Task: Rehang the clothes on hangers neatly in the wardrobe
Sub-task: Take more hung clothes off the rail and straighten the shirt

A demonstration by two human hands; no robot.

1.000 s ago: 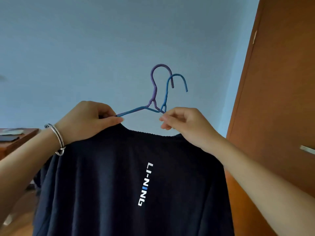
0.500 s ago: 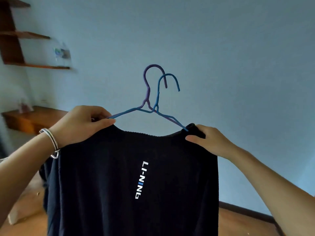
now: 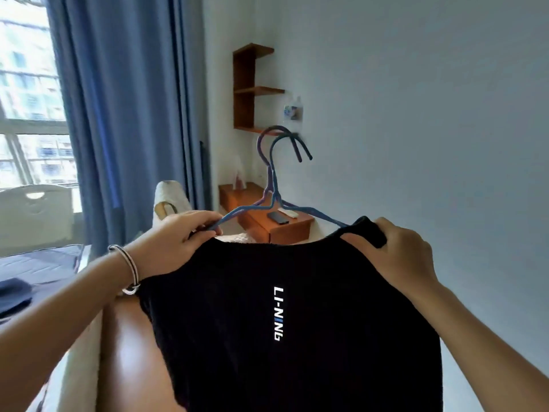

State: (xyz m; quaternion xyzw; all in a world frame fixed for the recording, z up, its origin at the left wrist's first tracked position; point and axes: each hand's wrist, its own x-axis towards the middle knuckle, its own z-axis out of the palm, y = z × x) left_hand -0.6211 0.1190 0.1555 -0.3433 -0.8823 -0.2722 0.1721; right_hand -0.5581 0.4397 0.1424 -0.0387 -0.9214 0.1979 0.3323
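The left hand (image 3: 181, 239), with a silver bangle (image 3: 128, 270) on its wrist, curls round the left shoulder of a black shirt (image 3: 282, 367) and pinches a wire hanger arm against it. The right hand (image 3: 401, 254) grips a bunched fold at the shirt's right shoulder, where the other wire arm runs in under the cloth. A blue hanger (image 3: 274, 188) and a purple hanger (image 3: 261, 142) sit nested together, hooks upright above the neckline, between the hands. Behind them a wooden ledge (image 3: 285, 233) carries a dark phone (image 3: 277, 217) and a white remote (image 3: 288, 213). A wooden wall shelf (image 3: 244, 84) hangs above it, and blue curtains (image 3: 127, 114) and a window (image 3: 29, 99) stand to the left. The shirt hangs from both hands, white lettering towards the camera, hiding whatever lies below and behind it.
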